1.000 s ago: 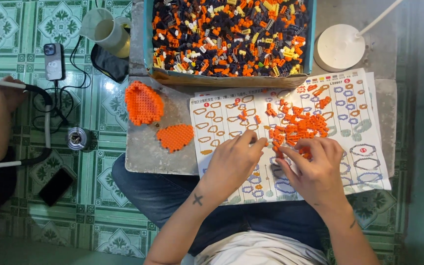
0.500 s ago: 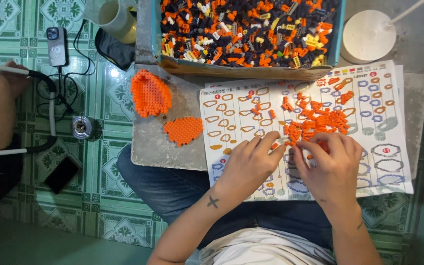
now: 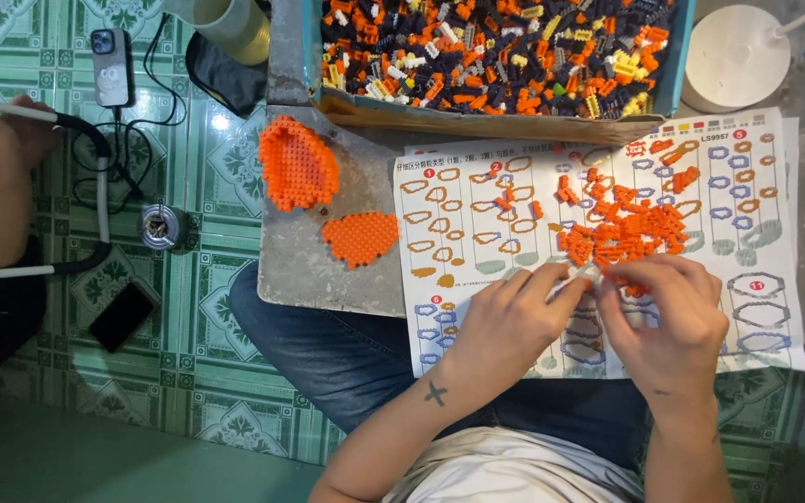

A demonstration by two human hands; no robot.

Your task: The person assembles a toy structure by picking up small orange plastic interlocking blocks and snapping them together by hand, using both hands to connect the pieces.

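Orange bricks [image 3: 621, 228] are lying scattered in a loose pile on a printed instruction sheet [image 3: 477, 210], which is spread over a grey slab [image 3: 300, 270] resting across the seated person's lap. Both hands are meeting at the near edge of the pile. The left hand [image 3: 510, 326] is curling inward, thumb and fingertips drawn together toward the right hand. The right hand [image 3: 668, 317] is also bending its fingers close, and a few orange bricks are showing just under its fingertips; whether either hand is actually pinching a piece, I cannot tell.

Two finished orange studded plates [image 3: 298, 172] are sitting on the bare slab, left of the sheet and well apart from the hands. Beyond the sheet, a blue tray [image 3: 309, 47] is holding a heap of mixed orange, dark, white and yellow bricks. A white round lamp base [image 3: 733, 56] is standing beside the tray. On the green tiled floor [image 3: 188, 373], a phone [image 3: 111, 65] is lying with cables near it.
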